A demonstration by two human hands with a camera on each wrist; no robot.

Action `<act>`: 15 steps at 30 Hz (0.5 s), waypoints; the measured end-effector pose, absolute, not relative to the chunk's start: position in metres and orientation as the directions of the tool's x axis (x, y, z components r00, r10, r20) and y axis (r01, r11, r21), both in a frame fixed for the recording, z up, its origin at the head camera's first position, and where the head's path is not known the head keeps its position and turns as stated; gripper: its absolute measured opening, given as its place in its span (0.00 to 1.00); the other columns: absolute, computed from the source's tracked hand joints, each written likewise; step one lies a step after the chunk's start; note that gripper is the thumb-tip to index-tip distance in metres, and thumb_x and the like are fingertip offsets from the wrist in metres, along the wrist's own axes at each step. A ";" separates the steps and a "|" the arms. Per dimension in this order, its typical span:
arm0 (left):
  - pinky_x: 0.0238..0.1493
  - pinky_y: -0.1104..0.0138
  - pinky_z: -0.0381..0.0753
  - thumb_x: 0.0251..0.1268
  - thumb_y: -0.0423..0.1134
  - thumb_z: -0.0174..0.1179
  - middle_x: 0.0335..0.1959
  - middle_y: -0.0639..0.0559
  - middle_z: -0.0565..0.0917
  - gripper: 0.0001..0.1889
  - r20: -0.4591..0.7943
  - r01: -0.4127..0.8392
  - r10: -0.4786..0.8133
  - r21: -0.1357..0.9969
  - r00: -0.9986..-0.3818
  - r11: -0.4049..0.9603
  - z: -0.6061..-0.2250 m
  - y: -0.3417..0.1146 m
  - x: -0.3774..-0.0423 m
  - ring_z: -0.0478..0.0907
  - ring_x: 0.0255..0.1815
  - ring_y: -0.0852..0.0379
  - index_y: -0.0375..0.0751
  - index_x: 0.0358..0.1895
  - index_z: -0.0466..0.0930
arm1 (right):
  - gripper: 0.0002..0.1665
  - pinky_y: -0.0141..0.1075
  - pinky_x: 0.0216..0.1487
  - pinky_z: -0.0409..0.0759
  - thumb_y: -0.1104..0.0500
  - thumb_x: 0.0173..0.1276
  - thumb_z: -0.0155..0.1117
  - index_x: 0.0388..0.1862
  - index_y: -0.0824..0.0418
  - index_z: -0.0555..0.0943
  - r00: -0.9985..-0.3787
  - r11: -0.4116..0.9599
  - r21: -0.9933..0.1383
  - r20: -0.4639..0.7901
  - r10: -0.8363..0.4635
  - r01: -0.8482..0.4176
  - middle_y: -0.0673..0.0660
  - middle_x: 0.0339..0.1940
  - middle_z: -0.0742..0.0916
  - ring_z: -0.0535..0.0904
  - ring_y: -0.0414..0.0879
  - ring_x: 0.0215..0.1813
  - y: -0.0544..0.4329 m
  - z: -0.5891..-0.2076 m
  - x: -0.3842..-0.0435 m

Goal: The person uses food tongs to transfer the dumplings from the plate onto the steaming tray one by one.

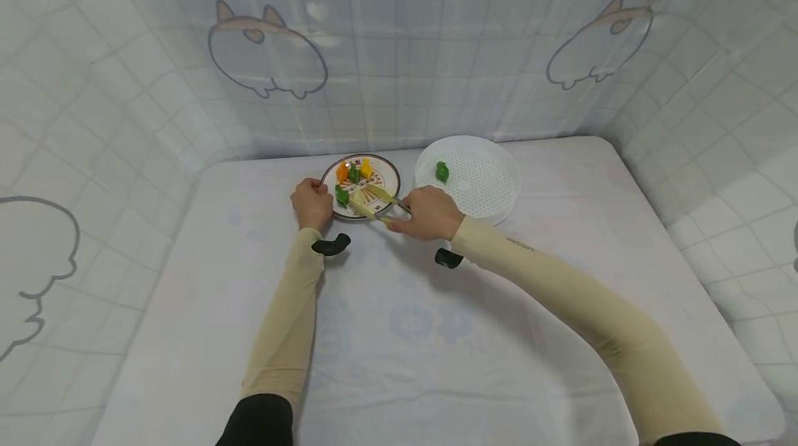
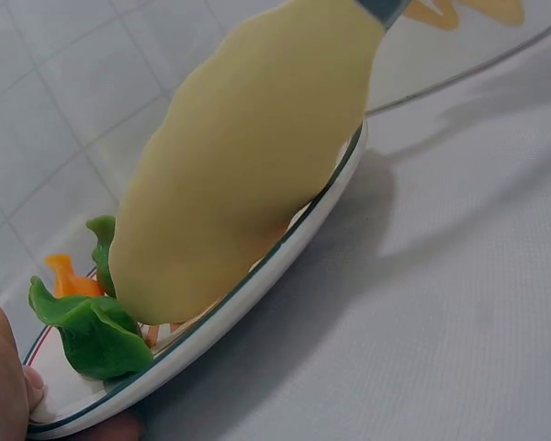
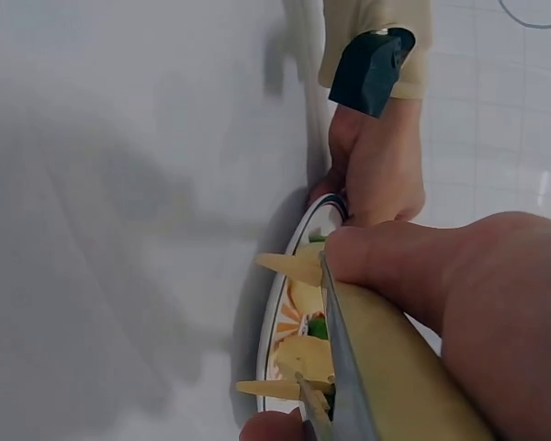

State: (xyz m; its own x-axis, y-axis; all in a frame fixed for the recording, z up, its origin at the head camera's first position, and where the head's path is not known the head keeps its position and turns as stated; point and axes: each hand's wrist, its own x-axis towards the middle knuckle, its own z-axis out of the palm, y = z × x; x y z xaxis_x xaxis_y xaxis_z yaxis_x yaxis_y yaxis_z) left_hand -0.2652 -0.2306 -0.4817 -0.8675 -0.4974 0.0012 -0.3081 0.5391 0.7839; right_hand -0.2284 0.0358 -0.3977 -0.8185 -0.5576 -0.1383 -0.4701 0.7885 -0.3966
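My left hand (image 1: 312, 203) pinches the left rim of a round patterned plate (image 1: 391, 176), thumb over the edge and fingers beneath. Orange (image 1: 342, 172), yellow (image 1: 366, 169) and green (image 1: 341, 195) small crinkled pieces lie on it. In my right hand (image 1: 430, 213) are tongs (image 1: 399, 205) with metal arms and broad pale-yellow heads. Those heads stand apart over the plate's front part; in the left wrist view one tong head (image 2: 230, 165) hides much of the plate, beside a green piece (image 2: 92, 335). No piece is visibly gripped between the heads.
Right of the plate stands a round white perforated tray (image 1: 480, 186) with one green piece (image 1: 442, 171) on it. A white cloth covers the table (image 1: 399, 335). Tiled-pattern curtains (image 1: 405, 51) hang behind and at both sides.
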 end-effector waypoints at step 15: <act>0.63 0.47 0.78 0.81 0.35 0.55 0.56 0.31 0.85 0.14 0.014 -0.295 -0.498 0.790 -0.867 0.537 -0.481 -0.230 -0.264 0.79 0.60 0.35 0.28 0.57 0.81 | 0.22 0.34 0.23 0.64 0.43 0.74 0.70 0.29 0.58 0.84 -0.817 0.768 -0.429 -0.107 -0.566 -0.476 0.47 0.16 0.73 0.69 0.42 0.22 0.032 -0.401 -0.226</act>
